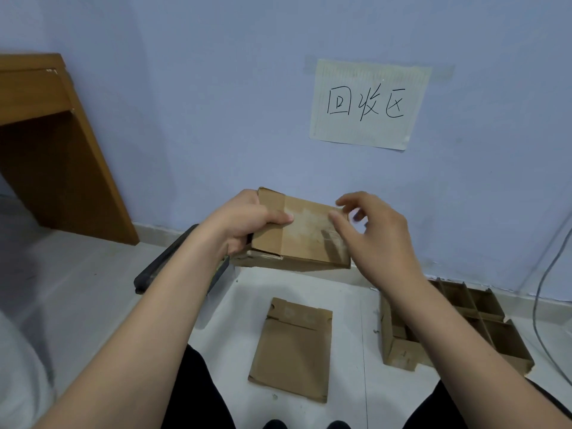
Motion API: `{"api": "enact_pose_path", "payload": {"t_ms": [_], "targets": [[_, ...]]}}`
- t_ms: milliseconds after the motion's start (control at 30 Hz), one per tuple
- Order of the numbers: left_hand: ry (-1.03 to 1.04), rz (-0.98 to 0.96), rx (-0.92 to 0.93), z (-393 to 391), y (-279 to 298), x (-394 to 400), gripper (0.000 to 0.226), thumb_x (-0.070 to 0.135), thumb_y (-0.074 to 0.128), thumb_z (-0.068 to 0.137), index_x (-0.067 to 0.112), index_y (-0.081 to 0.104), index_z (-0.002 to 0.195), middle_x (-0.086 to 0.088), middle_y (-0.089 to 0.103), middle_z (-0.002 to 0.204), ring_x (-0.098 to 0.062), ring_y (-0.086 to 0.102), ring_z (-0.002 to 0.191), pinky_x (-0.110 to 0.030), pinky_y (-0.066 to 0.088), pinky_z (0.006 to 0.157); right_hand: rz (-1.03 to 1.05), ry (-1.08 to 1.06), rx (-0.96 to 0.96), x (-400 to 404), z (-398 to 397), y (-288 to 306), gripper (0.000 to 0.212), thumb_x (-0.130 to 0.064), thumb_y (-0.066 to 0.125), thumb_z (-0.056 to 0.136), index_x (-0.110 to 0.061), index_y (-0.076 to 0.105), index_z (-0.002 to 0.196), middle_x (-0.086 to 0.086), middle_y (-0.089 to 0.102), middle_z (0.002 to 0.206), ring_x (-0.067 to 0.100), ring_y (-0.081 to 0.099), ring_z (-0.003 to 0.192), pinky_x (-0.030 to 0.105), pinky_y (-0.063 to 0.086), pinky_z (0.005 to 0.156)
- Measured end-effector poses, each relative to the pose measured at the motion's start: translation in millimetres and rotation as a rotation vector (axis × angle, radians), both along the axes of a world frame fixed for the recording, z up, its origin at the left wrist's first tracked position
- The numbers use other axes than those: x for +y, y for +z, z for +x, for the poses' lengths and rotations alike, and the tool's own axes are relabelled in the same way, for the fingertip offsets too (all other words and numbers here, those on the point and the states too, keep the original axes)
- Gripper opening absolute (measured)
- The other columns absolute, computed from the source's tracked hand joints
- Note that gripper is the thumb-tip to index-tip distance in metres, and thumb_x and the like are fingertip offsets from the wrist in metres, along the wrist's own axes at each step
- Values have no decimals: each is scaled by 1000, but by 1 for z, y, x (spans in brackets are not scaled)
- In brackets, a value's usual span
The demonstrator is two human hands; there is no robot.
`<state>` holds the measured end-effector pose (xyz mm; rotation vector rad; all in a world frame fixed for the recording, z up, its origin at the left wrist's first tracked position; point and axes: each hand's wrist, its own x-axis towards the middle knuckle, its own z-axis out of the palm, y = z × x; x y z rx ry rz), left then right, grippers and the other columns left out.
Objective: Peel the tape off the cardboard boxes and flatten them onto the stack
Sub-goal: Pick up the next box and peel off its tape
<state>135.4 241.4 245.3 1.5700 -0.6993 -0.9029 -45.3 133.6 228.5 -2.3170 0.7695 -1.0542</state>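
I hold a small brown cardboard box up in front of the wall, its broad face towards me with clear tape across the middle. My left hand grips the box's left end, thumb on the front face and fingers behind. My right hand is at the box's right edge, thumb and forefinger curled against the tape there; whether they pinch it I cannot tell. On the floor below lies a flattened cardboard box.
A low cardboard tray with dividers sits on the floor at right, by the wall. A long black object lies on the floor under my left forearm. A wooden desk stands at left. A cable hangs at far right.
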Motion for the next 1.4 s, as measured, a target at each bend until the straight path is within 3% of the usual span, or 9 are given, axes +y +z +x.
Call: {"api": "enact_pose_path", "payload": {"t_ms": [100, 167, 500, 567, 700, 933, 1067, 1233, 1400], "targets": [[69, -90, 55, -19, 0, -6, 16, 1, 72, 90, -3, 71, 106, -17, 78, 97, -24, 77, 79, -32, 62, 64, 87, -127, -7, 3, 6, -4, 58, -38, 66, 91, -27, 42, 143, -2, 40, 148, 14, 40, 132, 21, 29, 99], [103, -166, 56, -32, -2, -11, 19, 3, 73, 90, -1, 71, 109, -15, 78, 100, -28, 77, 89, -39, 64, 75, 99, -121, -14, 1, 7, -3, 70, -35, 66, 92, -24, 31, 152, -2, 34, 154, 13, 37, 137, 23, 30, 105], [121, -421, 29, -61, -8, -22, 17, 2, 69, 94, 3, 72, 110, -8, 79, 102, -23, 76, 97, -35, 62, 83, -77, -178, -172, -1, 1, 0, 65, -33, 67, 88, -20, 39, 145, 2, 50, 143, 22, 49, 131, 46, 45, 102], [138, -449, -1, -66, -10, -24, 18, 2, 69, 94, 2, 72, 111, -7, 79, 103, -22, 76, 98, -33, 61, 83, -105, -199, -207, -1, 2, 2, 60, -27, 67, 88, -16, 43, 142, 3, 53, 139, 21, 51, 128, 42, 45, 102], [147, -473, -55, -71, -14, -26, 19, 3, 68, 95, 2, 72, 113, -7, 79, 104, -22, 76, 99, -33, 61, 82, -123, -210, -259, -1, 0, 7, 51, -18, 67, 88, -15, 48, 135, -2, 58, 120, 14, 56, 100, 25, 43, 83], [184, -450, -97, -74, -19, -28, 11, 7, 70, 95, 5, 76, 104, -6, 79, 98, -22, 76, 95, -40, 60, 87, -121, -216, -272, 0, 2, 6, 47, -14, 64, 87, -18, 49, 131, -2, 56, 119, 17, 57, 93, 39, 49, 85], [188, -431, -112, -76, -18, -29, 10, 9, 71, 94, 8, 76, 103, -3, 79, 98, -20, 76, 95, -43, 60, 90, -71, -248, -242, -7, 1, 7, 44, -11, 58, 90, -18, 47, 133, 1, 61, 118, 16, 60, 96, 26, 42, 78], [181, -422, -113, -75, -16, -29, 16, 11, 72, 93, 11, 75, 109, -2, 79, 103, -21, 75, 99, -48, 59, 94, 19, -163, -199, -8, -6, 9, 48, -29, 62, 92, -26, 41, 136, -3, 62, 124, 15, 61, 107, 33, 49, 89], [193, -418, -131, -75, -17, -29, 13, 12, 71, 94, 13, 76, 106, -1, 79, 101, -20, 75, 98, -49, 59, 93, -14, -174, -210, -7, -5, 7, 49, -28, 66, 89, -26, 44, 132, -3, 63, 115, 13, 60, 99, 27, 46, 79]]}}
